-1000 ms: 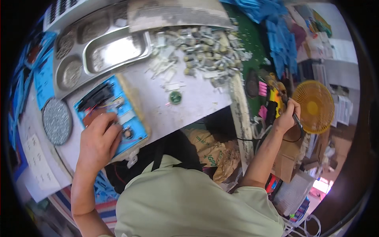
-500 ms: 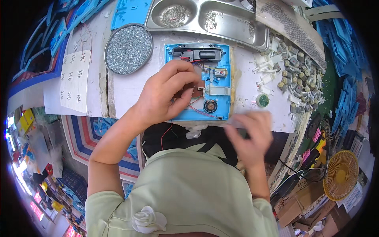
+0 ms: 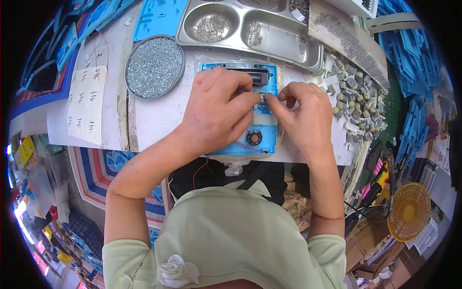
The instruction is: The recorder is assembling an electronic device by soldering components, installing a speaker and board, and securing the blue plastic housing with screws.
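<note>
A blue plastic housing lies on the table in front of me, holding a black part at its far end and a small round speaker near its front. My left hand reaches over the housing's left side, fingers bent and tips closed at its middle. From the right, my right hand meets it there, thumb and forefinger pinched together. Whatever sits between the fingertips is small and mostly covered, close to where a little motor lies. Thin red and black wires hang off the near table edge.
A round dish of small screws stands left of the housing. Behind is a steel compartment tray with springs. Small motors and white plastic pieces lie heaped at right. A handwritten paper sheet lies far left; a yellow fan is lower right.
My right hand has moved up from the near right edge to the housing's middle, beside my left fingertips. My left hand has shifted slightly right. The whole view has tilted a little.
</note>
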Demonstrator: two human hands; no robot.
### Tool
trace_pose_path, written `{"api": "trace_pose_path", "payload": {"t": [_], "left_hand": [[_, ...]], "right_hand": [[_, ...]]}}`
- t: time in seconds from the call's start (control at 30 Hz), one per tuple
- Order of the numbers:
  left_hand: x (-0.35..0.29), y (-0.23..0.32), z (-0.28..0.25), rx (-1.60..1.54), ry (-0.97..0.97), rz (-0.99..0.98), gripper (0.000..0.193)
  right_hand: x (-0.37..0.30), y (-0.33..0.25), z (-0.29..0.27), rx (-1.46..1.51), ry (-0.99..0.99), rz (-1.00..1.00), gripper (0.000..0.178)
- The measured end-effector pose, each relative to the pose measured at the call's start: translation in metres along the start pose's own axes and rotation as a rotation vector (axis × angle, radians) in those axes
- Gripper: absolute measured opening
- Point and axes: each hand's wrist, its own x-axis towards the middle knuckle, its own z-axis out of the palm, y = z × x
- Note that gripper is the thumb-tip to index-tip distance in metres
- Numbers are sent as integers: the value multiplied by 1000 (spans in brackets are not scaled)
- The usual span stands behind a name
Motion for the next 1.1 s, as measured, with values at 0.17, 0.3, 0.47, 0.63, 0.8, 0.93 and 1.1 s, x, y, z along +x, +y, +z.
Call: {"api": "trace_pose_path", "payload": {"t": [0.17,0.3,0.47,0.63,0.8,0.93,1.1], "left_hand": [[0,-2,7,30,-7,34,31],[2,-1,7,60,-48,53,31],[0,-2,9,93,-77,62,31],[3,1,10,112,-104,29,27],[2,0,8,105,-93,15,26],[9,2,8,66,-113,-43,26],[18,7,2,42,-153,-65,24]], "right_hand": [[8,-12,-8,-195,-43,-143,25],[10,-19,-9,-250,-36,-156,22],[11,-9,-4,-30,-72,-18,22],[11,-5,-3,-104,-88,-31,16],[10,-16,-1,-283,-81,-357,13],[0,-16,-9,-422,-133,-404,13],[47,82,-93,-44,140,-115,17]]}}
